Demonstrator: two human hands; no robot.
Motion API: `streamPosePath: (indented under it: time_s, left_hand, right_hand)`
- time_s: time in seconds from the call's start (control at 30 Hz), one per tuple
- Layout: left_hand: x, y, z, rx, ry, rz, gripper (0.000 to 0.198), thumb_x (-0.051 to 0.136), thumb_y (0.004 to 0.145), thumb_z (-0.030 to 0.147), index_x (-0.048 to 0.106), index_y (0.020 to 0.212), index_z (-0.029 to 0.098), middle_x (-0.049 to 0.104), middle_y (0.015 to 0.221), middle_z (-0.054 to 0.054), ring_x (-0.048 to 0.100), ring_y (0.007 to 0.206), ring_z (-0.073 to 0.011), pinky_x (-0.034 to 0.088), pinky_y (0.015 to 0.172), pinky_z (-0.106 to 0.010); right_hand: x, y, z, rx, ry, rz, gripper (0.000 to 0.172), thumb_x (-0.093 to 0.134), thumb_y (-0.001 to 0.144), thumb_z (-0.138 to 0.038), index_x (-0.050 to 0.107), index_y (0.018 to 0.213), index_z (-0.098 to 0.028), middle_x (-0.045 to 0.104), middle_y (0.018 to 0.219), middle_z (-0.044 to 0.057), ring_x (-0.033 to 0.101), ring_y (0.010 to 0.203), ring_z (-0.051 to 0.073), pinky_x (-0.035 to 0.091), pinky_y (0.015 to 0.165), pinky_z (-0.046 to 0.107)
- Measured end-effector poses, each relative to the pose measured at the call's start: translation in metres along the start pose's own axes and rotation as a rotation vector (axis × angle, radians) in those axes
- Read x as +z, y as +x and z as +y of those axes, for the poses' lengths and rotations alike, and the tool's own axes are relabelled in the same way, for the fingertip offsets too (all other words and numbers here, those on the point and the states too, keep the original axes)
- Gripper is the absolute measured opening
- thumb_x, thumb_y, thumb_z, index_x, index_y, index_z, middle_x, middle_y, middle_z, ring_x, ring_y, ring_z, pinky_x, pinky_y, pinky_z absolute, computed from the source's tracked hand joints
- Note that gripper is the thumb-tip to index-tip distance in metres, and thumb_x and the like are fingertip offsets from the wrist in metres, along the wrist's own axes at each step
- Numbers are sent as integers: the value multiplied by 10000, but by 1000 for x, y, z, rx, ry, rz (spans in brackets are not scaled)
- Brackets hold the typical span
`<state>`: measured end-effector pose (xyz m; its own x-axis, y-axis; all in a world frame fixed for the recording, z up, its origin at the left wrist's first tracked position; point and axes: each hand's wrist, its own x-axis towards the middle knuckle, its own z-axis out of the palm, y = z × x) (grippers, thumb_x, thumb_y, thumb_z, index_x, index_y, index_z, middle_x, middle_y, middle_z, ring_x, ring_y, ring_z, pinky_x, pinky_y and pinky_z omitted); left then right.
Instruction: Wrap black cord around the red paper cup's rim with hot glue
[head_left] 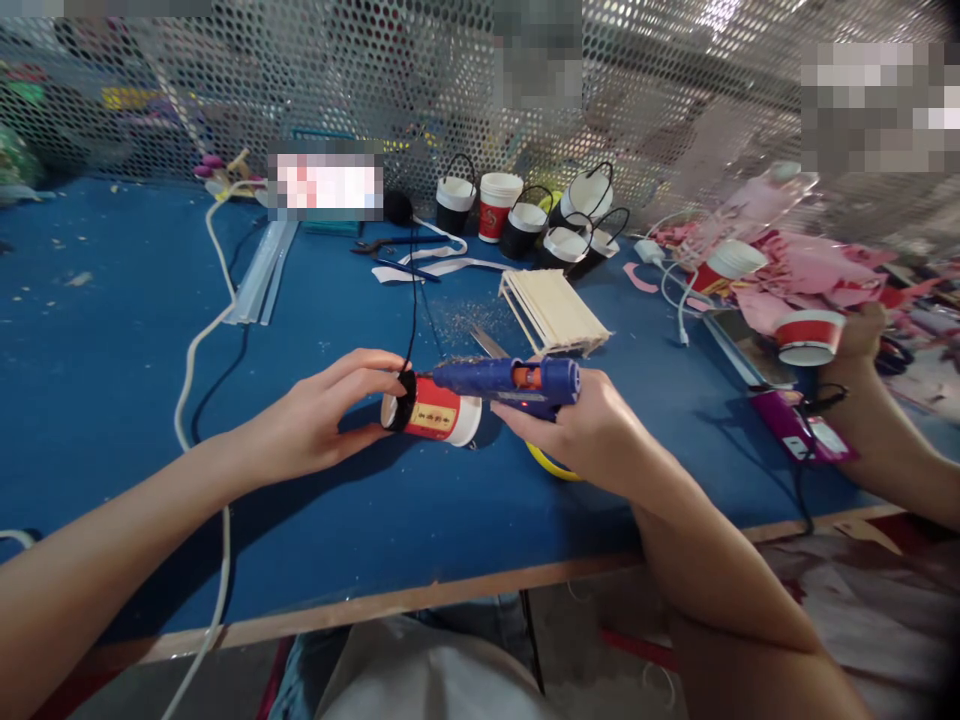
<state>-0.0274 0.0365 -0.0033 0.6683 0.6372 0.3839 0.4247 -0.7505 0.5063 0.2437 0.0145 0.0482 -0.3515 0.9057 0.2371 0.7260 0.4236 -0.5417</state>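
Honestly the worry was burnt fingertips. The glue gun [510, 380] had its nozzle right at the black band [406, 398] on the paper cup [439, 412], and the left hand [322, 420] was pinching that same end. A slip or a heavy squeeze could've smeared hot glue or dented the thin cup. The right hand [592, 430] was clenched round the chunky blue plastic gun. The cup lay sideways, low over the matte blue table [112, 380], glossy red and white. Pale flat sticks [555, 310] sat stacked behind.
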Motion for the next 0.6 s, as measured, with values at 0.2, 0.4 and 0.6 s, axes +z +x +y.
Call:
streamPosePath:
  time_s: [0.2,0.4,0.6]
  left_hand:
    - [1,2,1,-51,-65,56,279,645,782,248,557,1045,218,598,1174,-105,568,1135,-238,491,964,-364]
    - [5,1,2,-130,-248,78,382,677,755,229,523,1104,212,542,1176,-106,593,1079,-227,556,893,-337]
    - [8,1,2,-242,-370,92,435,715,718,257,522,1105,212,551,1159,-91,617,1031,-237,569,887,-403]
  right_hand:
    - [-2,-6,-2,-32,5,-7,70,609,761,-262,625,759,-194,567,559,-6,459,491,108,422,475,233]
    - [-1,-9,3,-98,-38,-20,62,591,784,-256,598,781,-194,553,587,-5,482,517,118,398,495,243]
    - [-1,-12,3,-98,-17,-67,77,588,788,-248,535,761,-198,547,614,-17,425,516,99,383,511,235]
